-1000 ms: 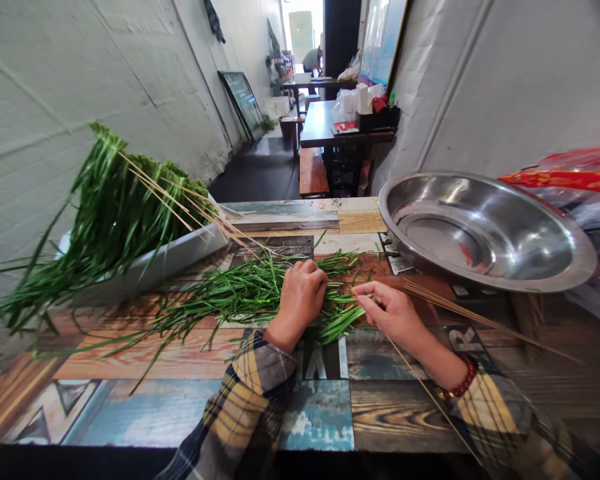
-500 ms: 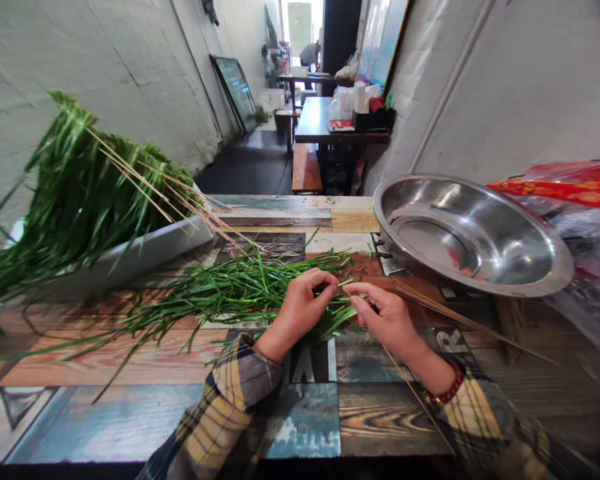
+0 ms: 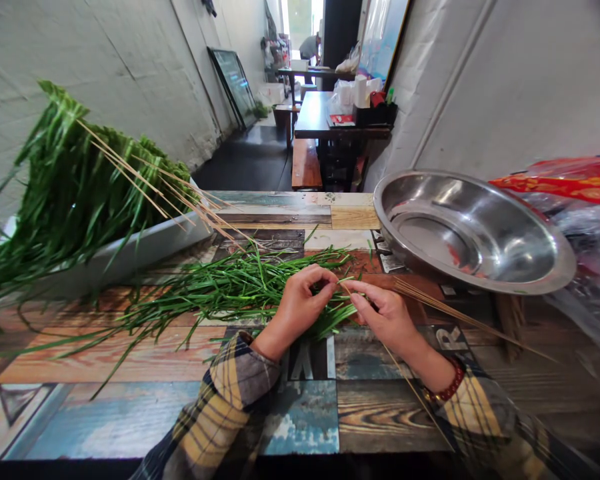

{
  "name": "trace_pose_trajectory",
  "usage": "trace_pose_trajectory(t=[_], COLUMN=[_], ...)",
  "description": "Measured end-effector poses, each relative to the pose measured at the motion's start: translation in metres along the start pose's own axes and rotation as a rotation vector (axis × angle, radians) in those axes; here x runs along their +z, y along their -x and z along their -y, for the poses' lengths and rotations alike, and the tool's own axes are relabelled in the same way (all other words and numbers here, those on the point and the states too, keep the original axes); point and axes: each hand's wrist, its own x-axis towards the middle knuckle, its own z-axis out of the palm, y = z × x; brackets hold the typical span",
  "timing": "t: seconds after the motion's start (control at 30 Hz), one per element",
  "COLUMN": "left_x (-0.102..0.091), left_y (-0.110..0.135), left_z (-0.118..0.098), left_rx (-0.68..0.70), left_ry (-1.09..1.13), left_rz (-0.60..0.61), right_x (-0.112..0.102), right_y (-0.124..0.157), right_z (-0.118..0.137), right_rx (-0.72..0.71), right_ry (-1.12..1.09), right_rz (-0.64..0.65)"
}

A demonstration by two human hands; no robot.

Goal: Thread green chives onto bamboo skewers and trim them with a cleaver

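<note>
Left hand (image 3: 300,303) lifted, pinching chives (image 3: 230,287), right hand (image 3: 386,315) holding skewer (image 3: 410,386), tip away-left

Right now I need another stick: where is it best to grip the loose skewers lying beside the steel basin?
Pinch the skewers at their bunched end nearest the right hand, coming from above on the near side. They lie flat and fan apart farther right, and the basin rim sits close behind them.
</note>
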Motion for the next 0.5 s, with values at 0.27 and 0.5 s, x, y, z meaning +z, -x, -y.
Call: trace_pose_trajectory(t=[0.27,0.5], left_x=[-0.0009,-0.0011], left_y=[-0.0001,-0.0002], left_z=[-0.0012,0.0001], left_rx=[0.027,0.059], left_ry=[0.009,0.040], left_rz=[0.012,0.038], right_x=[-0.0010,0.0004], right_y=[-0.0007,0.0003], right_z=[0.0018,-0.0005], right_rx=[0.000,0.061], right_ry=[0.043,-0.012], right_rz=[-0.008,0.001])
